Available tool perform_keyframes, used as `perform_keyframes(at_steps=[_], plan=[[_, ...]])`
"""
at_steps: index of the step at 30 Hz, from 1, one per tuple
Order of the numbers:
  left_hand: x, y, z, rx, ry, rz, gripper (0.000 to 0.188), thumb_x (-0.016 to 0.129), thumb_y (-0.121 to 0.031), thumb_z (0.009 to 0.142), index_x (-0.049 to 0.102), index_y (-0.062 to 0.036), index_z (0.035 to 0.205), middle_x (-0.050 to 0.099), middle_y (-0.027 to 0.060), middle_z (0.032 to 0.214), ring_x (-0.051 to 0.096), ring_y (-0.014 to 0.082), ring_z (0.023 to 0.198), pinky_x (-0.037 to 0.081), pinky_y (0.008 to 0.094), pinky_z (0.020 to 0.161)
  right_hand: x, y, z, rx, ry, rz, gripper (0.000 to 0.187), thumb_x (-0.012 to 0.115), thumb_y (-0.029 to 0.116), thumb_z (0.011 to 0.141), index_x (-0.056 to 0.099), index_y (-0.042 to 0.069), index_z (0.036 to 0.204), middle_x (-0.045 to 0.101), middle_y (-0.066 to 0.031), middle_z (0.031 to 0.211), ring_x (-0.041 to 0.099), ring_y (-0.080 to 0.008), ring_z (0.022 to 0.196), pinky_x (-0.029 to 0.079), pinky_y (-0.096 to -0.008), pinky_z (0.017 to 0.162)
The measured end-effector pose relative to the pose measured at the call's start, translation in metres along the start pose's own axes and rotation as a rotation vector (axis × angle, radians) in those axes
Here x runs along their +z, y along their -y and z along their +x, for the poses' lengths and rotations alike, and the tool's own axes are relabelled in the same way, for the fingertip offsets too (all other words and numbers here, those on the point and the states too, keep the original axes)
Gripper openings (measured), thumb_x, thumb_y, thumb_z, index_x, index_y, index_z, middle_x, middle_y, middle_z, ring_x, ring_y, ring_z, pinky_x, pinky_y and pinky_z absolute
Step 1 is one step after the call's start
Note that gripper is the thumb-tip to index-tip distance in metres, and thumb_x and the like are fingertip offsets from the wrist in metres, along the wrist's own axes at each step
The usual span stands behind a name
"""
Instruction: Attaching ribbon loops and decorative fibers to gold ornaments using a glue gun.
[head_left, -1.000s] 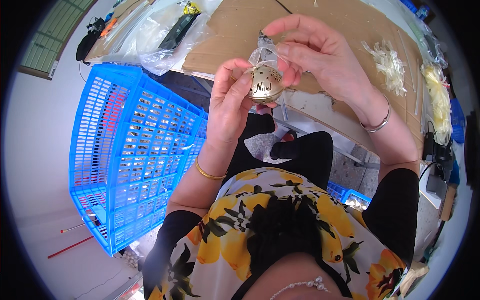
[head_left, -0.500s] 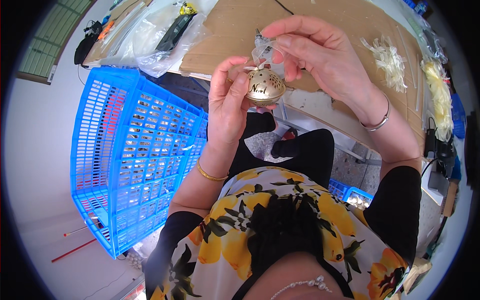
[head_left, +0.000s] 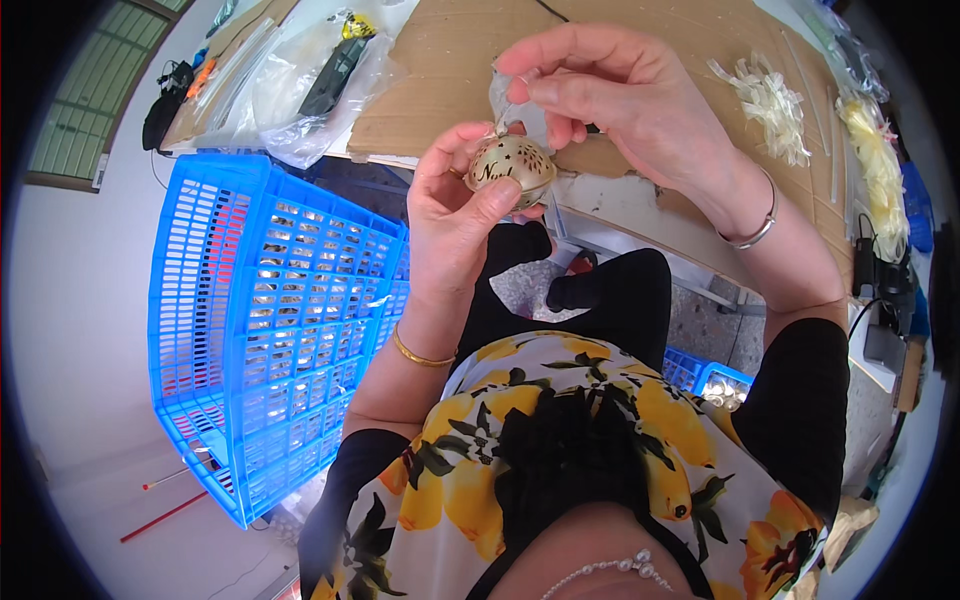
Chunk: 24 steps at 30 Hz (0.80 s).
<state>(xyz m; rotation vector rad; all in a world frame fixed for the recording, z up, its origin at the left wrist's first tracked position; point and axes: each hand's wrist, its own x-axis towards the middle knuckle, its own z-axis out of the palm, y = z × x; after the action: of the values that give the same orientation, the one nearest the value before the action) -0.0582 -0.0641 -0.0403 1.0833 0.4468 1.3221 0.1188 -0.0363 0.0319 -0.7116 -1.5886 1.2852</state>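
Observation:
A gold round bell ornament (head_left: 515,168) with dark lettering and small cut-out stars sits in my left hand (head_left: 455,205), whose thumb presses its front while the fingers wrap behind. From its top rises a sheer whitish ribbon (head_left: 502,98). My right hand (head_left: 625,100), up and to the right of the ornament, pinches the ribbon's upper end between thumb and forefinger. Its other fingers curl loosely below. Both hands are raised in front of the near edge of the cardboard-covered table (head_left: 440,85).
Tall blue plastic crates (head_left: 300,330) stand at my left, with many shiny pieces inside. On the table lie a clear plastic bag (head_left: 300,110), a bunch of cream ribbons (head_left: 775,105) and a yellowish ribbon bundle (head_left: 872,165). A smaller blue crate (head_left: 722,384) is low at the right.
My left thumb has slid lower across the ornament, which has tipped and shifted slightly left. My right hand has moved a little left and up with the ribbon, now drawn out above the ornament.

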Motion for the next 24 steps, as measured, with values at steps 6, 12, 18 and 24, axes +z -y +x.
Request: perform_keyframes(at_steps=[6, 12, 18, 24], plan=[[-0.004, 0.0, 0.002, -0.018, -0.041, -0.001, 0.039, 0.064, -0.004, 0.077, 0.049, 0.0017, 0.113, 0.057, 0.0154, 0.111, 0.058, 0.0198, 0.093, 0.053, 0.032, 0.074, 0.001, 0.001, -0.003, -0.056, 0.038, -0.036, 0.023, 0.056, 0.001, 0.082, 0.062, 0.003, 0.104, 0.06, -0.0013, 0.09, 0.054, -0.0055, 0.068, 0.045, -0.0187, 0.062], [-0.001, -0.002, 0.002, -0.032, -0.044, 0.061, 0.039, 0.064, -0.005, 0.077, 0.05, 0.0042, 0.113, 0.057, 0.0149, 0.112, 0.058, 0.0182, 0.093, 0.051, 0.0306, 0.076, -0.008, 0.024, -0.001, -0.378, 0.071, -0.775, 0.017, 0.058, 0.008, 0.08, 0.061, 0.005, 0.097, 0.06, -0.0021, 0.088, 0.057, -0.0137, 0.071, 0.047, -0.0239, 0.064], [0.005, -0.003, 0.002, -0.096, -0.008, -0.01, 0.037, 0.062, -0.005, 0.078, 0.049, 0.0044, 0.111, 0.056, 0.0175, 0.112, 0.059, 0.0207, 0.091, 0.054, 0.0323, 0.069, -0.019, 0.021, 0.011, -0.928, 0.012, -0.948, 0.005, 0.06, 0.007, 0.076, 0.06, 0.005, 0.081, 0.059, -0.0065, 0.075, 0.058, -0.0211, 0.063, 0.046, -0.0272, 0.052], [0.007, -0.003, 0.001, -0.087, 0.002, -0.018, 0.035, 0.06, -0.005, 0.079, 0.049, 0.0051, 0.11, 0.056, 0.0194, 0.11, 0.06, 0.0222, 0.087, 0.056, 0.033, 0.064, -0.015, 0.036, 0.002, -0.035, 0.175, -0.275, 0.003, 0.058, 0.001, 0.08, 0.058, 0.0, 0.082, 0.059, -0.0027, 0.07, 0.056, -0.0071, 0.063, 0.045, -0.0197, 0.056]])
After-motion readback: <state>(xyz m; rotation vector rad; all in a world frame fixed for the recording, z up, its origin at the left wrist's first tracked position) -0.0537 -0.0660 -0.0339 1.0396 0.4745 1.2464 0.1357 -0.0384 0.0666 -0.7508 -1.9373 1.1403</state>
